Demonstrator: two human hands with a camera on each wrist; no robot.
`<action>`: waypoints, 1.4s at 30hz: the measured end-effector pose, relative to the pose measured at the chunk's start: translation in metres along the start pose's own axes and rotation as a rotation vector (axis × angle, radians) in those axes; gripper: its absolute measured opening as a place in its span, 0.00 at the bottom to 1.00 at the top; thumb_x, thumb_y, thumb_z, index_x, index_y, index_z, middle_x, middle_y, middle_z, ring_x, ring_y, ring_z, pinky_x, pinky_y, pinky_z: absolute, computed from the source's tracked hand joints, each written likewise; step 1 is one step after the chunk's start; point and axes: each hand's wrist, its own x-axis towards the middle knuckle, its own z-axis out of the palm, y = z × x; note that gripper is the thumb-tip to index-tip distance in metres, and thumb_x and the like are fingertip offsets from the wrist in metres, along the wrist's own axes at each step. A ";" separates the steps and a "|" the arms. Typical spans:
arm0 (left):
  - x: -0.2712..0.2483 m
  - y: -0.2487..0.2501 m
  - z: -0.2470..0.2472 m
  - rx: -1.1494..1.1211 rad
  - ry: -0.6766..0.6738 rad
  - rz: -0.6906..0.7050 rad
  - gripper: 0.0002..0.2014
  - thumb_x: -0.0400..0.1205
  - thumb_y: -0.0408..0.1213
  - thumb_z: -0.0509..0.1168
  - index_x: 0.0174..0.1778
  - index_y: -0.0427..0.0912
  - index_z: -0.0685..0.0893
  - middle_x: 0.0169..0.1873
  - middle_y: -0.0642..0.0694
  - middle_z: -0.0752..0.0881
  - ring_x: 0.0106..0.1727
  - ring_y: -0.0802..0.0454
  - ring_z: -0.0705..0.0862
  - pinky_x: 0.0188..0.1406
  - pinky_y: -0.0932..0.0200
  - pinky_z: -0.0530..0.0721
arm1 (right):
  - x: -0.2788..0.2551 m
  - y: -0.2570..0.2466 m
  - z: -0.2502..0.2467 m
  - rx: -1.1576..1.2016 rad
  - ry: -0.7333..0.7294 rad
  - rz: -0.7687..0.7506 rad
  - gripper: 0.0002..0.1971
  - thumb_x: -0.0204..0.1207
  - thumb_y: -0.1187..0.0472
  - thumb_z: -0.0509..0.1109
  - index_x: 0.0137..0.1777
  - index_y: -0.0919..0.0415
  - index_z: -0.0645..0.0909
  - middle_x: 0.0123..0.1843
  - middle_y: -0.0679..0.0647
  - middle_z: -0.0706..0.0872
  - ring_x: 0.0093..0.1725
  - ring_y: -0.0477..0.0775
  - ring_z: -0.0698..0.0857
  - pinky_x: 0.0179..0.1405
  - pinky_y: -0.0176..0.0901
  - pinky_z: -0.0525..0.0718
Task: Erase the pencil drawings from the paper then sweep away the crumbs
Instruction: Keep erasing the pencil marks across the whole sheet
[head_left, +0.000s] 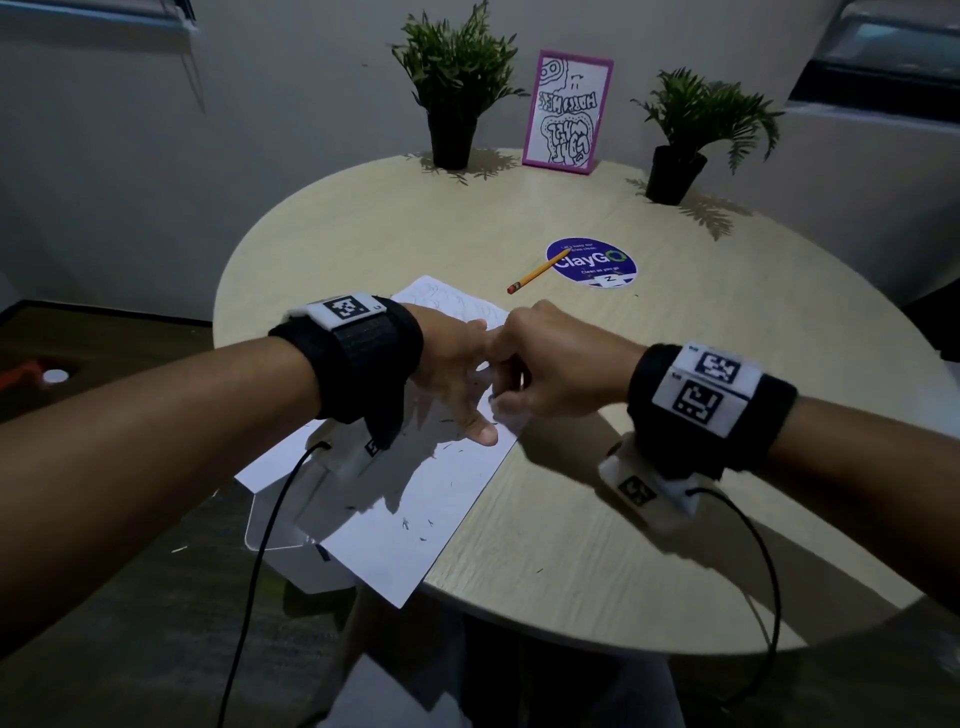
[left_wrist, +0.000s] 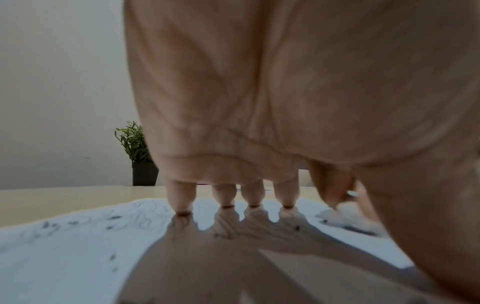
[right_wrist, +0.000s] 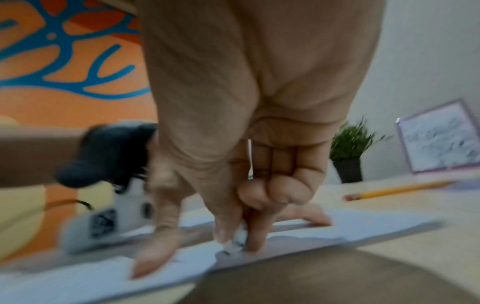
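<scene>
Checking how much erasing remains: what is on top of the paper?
On the paper: the left hand pressing flat, the right hand pinching an eraser, dark crumbs, and faint drawings. Anything beneath the hands is hidden.

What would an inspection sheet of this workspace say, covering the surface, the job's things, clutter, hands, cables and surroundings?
Surface: round light wood table.
Job's things: white paper overhangs the near edge; faint pencil drawings at its far end; dark crumbs scattered on it; small white eraser.
Clutter: yellow pencil, round purple sticker, two potted plants, pink-framed picture.
Hands: left hand spread, fingertips pressing the paper; right hand pinches the eraser against the paper.
Cables: black cable hangs from each wrist camera.
Surroundings: pale wall behind; white box under the paper's overhang; orange and blue wall pattern.
</scene>
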 end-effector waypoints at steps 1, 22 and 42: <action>0.001 -0.001 0.000 0.011 -0.015 0.017 0.33 0.66 0.69 0.76 0.64 0.75 0.70 0.82 0.55 0.63 0.81 0.46 0.67 0.78 0.40 0.69 | 0.003 0.011 -0.003 -0.013 0.036 0.031 0.03 0.66 0.63 0.79 0.35 0.62 0.88 0.31 0.51 0.88 0.28 0.46 0.80 0.30 0.36 0.75; 0.005 -0.001 0.001 0.079 -0.061 0.117 0.39 0.72 0.66 0.74 0.79 0.69 0.67 0.86 0.54 0.58 0.87 0.53 0.37 0.85 0.35 0.52 | -0.022 -0.017 0.005 0.016 -0.021 -0.055 0.22 0.68 0.66 0.77 0.27 0.40 0.72 0.26 0.42 0.81 0.30 0.39 0.81 0.30 0.31 0.76; -0.002 0.000 -0.002 0.013 -0.049 0.025 0.54 0.68 0.66 0.77 0.83 0.69 0.50 0.85 0.62 0.53 0.87 0.55 0.49 0.83 0.42 0.59 | 0.010 0.017 -0.009 -0.140 0.060 0.152 0.08 0.69 0.66 0.77 0.31 0.59 0.83 0.30 0.54 0.85 0.36 0.58 0.83 0.33 0.45 0.79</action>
